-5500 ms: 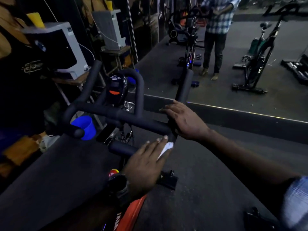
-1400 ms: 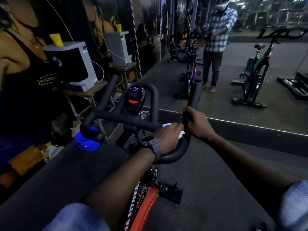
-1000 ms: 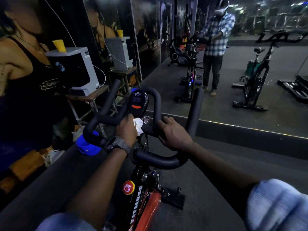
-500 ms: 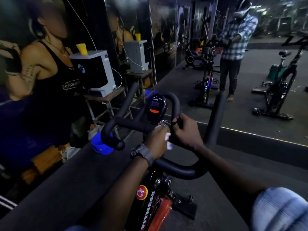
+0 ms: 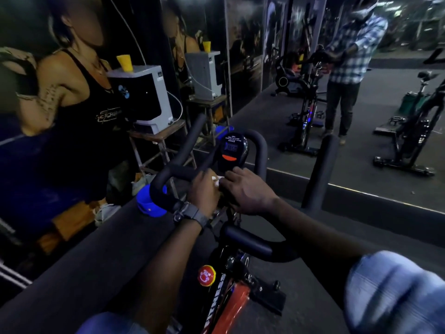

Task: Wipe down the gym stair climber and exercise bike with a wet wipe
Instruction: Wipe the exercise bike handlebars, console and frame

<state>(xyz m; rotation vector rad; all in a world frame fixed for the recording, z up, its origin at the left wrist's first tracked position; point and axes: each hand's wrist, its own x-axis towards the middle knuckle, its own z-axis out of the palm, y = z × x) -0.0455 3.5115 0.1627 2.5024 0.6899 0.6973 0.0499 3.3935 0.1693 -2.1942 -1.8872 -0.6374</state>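
The exercise bike's black handlebar [image 5: 173, 172] fills the middle of the view, with its small console [image 5: 231, 150] in the centre and an orange frame [image 5: 231, 309] below. My left hand [image 5: 203, 192], with a watch on the wrist, holds a white wet wipe [image 5: 215, 180] against the crossbar just below the console; only a sliver of the wipe shows. My right hand [image 5: 245, 189] grips the crossbar right beside it, fingers curled over the bar and touching the left hand. No stair climber shows in this view.
A mirror wall [image 5: 361, 116] stands ahead, reflecting a person in a checked shirt [image 5: 349, 59] and other bikes [image 5: 409, 131]. A white machine [image 5: 144, 97] sits on a wooden stool at left. A blue cup [image 5: 150, 203] hangs by the left handlebar end.
Both hands slid from the right grip to the crossbar's centre under the console. The left hand carried the wipe along the bar; the view shifted left.
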